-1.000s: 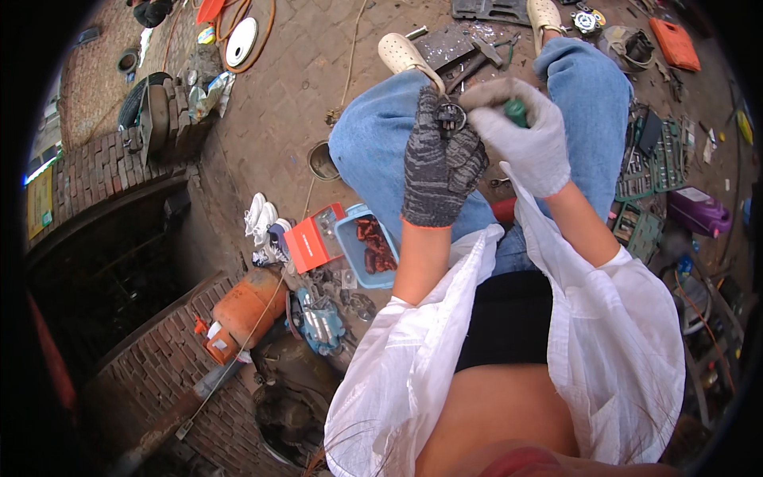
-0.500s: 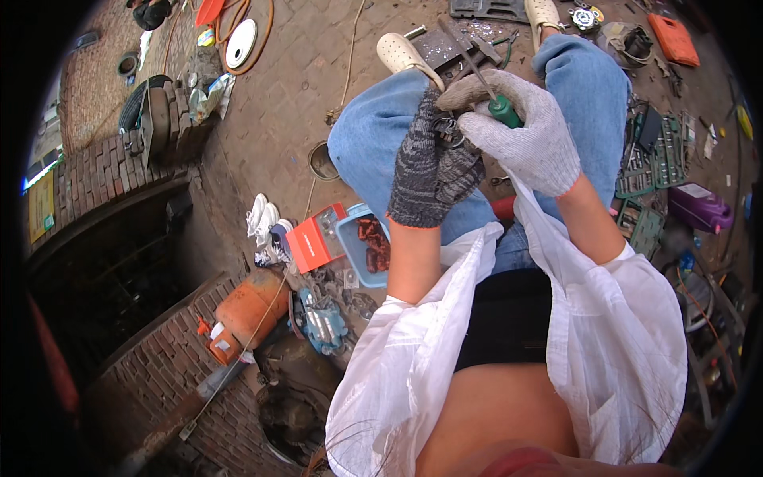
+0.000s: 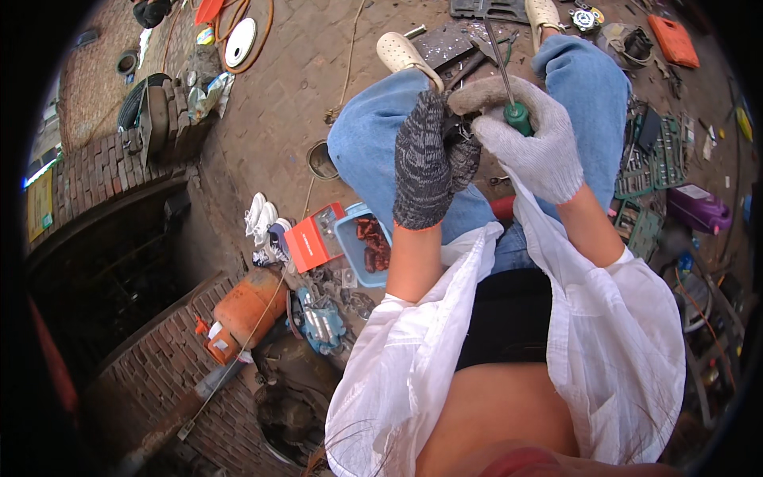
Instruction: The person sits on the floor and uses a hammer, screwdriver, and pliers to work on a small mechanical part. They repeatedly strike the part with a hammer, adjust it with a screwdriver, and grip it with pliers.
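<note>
Screwdriver (image 3: 509, 91) work here: my right hand (image 3: 534, 151) grips its green handle tight, left hand (image 3: 429, 159) pinches a small dark part (image 3: 455, 131), so next I'd reckon careful tip alignment.

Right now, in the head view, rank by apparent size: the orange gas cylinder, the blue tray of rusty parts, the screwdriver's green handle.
1. orange gas cylinder
2. blue tray, somewhat smaller
3. green handle in the right hand, smallest, though nearest the camera
</note>
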{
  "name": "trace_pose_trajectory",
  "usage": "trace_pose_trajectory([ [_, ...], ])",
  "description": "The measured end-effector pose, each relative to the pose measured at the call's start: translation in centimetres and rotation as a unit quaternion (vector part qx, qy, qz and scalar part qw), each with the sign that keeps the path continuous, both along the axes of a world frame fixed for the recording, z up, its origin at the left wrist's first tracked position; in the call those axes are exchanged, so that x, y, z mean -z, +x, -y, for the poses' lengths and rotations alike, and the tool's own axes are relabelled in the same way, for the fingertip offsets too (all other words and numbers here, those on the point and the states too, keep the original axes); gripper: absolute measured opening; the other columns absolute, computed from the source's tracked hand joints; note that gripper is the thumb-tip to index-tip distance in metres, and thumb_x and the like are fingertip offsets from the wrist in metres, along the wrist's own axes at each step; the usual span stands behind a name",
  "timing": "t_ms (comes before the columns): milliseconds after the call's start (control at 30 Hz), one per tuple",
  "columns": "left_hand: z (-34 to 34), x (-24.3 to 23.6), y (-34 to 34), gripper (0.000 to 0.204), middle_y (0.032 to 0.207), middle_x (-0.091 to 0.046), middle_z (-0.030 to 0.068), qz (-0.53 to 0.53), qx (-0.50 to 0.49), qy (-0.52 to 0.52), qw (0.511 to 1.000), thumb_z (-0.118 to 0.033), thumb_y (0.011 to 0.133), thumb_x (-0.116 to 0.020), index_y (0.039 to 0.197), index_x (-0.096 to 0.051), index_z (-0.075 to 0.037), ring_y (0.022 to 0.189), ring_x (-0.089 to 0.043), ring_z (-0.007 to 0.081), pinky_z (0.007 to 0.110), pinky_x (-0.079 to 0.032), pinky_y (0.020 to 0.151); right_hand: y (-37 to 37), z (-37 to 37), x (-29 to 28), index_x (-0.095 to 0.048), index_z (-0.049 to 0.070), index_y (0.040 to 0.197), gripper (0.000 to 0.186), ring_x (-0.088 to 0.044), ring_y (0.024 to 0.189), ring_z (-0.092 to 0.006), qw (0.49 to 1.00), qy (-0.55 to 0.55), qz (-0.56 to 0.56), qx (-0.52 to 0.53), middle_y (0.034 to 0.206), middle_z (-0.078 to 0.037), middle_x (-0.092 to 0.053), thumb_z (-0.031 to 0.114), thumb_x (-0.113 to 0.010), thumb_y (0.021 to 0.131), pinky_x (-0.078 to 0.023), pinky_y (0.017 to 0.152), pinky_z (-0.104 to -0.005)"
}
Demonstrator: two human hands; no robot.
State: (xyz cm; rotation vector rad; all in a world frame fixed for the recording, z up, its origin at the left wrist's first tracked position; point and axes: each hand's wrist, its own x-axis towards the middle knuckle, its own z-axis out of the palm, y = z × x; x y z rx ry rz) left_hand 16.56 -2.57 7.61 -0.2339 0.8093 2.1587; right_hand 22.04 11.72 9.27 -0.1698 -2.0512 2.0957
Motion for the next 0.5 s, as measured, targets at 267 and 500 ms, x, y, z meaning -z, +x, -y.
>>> trace_pose_trajectory([
  [267,1.2,-0.2,-0.9,0.048,0.066,-0.058,0.0092,-0.108,0.025,0.057,0.992,-0.044,0.095,-0.04,0.094,-0.059,0.0,0.042,-0.049,0.0157,0.027,-0.041,0.04,-0.1,0.3,-1.6,-0.061,0.0,0.106,0.033,-0.057,0.076,-0.0082,0.996,-0.077,-0.03,0.034,0.085,-0.004,-0.062,0.017,-0.066,0.079,-0.048,0.071,-0.0226],
  [500,-1.7,-1.2,-0.3,0.041,0.048,-0.045,0.0002,0.084,-0.162,-0.099,0.978,-0.047,0.095,-0.039,0.083,-0.058,-0.013,0.032,-0.039,0.0128,0.023,-0.034,0.03,-0.8,0.6,0.2,-0.063,0.001,0.101,0.035,-0.061,0.075,-0.0115,0.995,0.068,0.023,0.066,0.081,-0.007,-0.064,0.026,-0.069,0.077,-0.05,0.07,-0.0253],
])
